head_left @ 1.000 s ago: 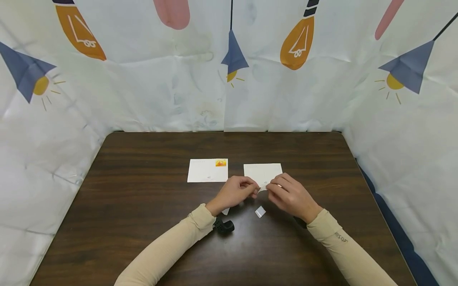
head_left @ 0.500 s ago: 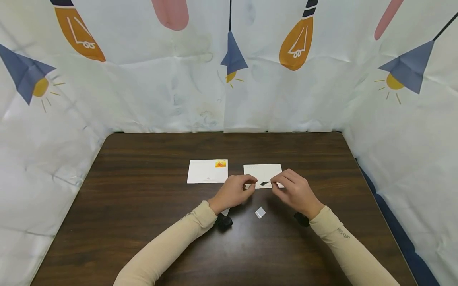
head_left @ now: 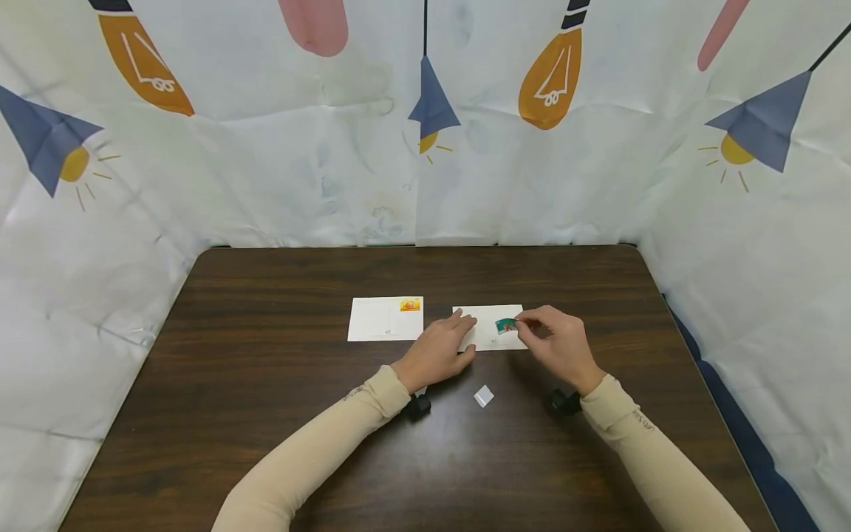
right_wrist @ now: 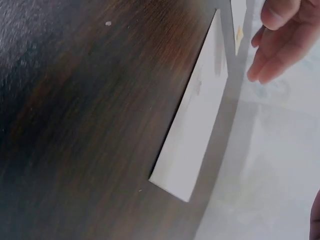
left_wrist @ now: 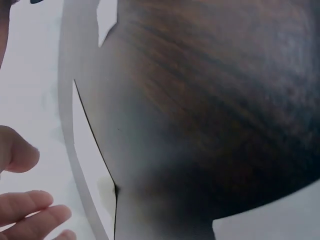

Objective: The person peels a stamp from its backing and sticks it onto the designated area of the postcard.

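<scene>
My right hand [head_left: 558,343] pinches a small green stamp [head_left: 504,325] between thumb and forefinger, over the right half of a white card [head_left: 488,340]. Whether the stamp touches the card cannot be made out. My left hand [head_left: 435,351] lies at that card's left side, fingers extended over its edge and surface. To the left is a second white card [head_left: 372,321], bearing a yellow-orange stamp [head_left: 410,304] in its upper right corner. The wrist views show cards edge-on, such as the white card [right_wrist: 192,125] in the right one; the green stamp does not show there.
A small white square of paper [head_left: 484,396] lies on the dark wood table [head_left: 266,414] in front of the cards. Black wrist devices [head_left: 564,402] show beneath both wrists. A white printed curtain [head_left: 299,170] hangs behind and at both sides.
My right hand has moved up and right, turning the stamp so its green face shows. My left hand has let go and extended its fingers onto the right card.
</scene>
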`<state>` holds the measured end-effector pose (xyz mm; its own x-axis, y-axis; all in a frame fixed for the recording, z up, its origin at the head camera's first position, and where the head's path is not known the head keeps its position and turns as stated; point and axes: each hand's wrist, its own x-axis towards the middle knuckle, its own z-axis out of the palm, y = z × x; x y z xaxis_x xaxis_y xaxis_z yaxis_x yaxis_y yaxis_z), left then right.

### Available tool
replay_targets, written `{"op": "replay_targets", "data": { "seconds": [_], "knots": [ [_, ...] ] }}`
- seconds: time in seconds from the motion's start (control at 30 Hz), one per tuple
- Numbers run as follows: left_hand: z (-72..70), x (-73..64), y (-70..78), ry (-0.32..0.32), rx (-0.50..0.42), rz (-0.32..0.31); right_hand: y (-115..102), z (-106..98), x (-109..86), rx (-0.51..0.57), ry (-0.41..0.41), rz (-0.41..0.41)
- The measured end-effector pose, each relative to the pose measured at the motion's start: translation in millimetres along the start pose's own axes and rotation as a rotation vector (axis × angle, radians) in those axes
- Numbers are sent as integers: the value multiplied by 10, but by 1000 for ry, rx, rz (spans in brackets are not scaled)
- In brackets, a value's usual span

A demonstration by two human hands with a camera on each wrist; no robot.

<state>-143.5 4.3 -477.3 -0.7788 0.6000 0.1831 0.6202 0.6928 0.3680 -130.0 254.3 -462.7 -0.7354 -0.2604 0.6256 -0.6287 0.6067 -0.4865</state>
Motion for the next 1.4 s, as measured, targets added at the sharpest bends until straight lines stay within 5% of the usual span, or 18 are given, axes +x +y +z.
{"op": "replay_targets", "data": {
  "seconds": [0.4, 0.6, 0.93, 1.4],
  "knots": [
    [69, 85, 11, -24, 161, 41, 178, -65, 52, 121, -78, 589],
    [94, 165, -22, -87, 196, -16, 312, -79, 102, 214, -142, 795],
    [129, 194, -57, -207, 182, -79, 548, 27, 168, 210, -246, 878],
    [164, 191, -89, -262, 207, -97, 711, 141, 236, 206, -320, 961]
  ]
}}
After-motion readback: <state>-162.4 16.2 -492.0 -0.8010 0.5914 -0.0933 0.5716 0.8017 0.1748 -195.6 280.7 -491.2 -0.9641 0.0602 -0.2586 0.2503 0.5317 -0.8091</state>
